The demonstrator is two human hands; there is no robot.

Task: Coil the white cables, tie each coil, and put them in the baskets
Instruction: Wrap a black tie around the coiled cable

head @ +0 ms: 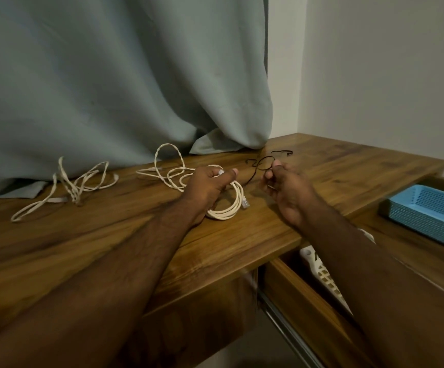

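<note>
Both forearms are seen nearest the camera in the head view, reaching forward over the wooden desk (88, 235). A coiled white cable (229, 205) is gripped by the left hand (206, 185), fingers curled round the top of the coil, with the loops hanging down to the desk and a clear plug at the coil's right side. Loose turns of the same cable (167, 166) are spread on the desk behind the hand. A thin black tie (258, 166) is pinched between the thumb and fingers of the right hand (287, 189), just right of the coil; the rest of the tie is laid in curls on the desk toward the back edge. A second white cable (69, 187) is found uncoiled and tangled, well apart to the left. A blue basket (433, 211) is set at the far right in an open drawer (391, 258). A white basket (322, 272) is partly hidden beneath the right forearm, lower in a drawer. A grey-green curtain (109, 75) is draped onto the rear of the desk.
</note>
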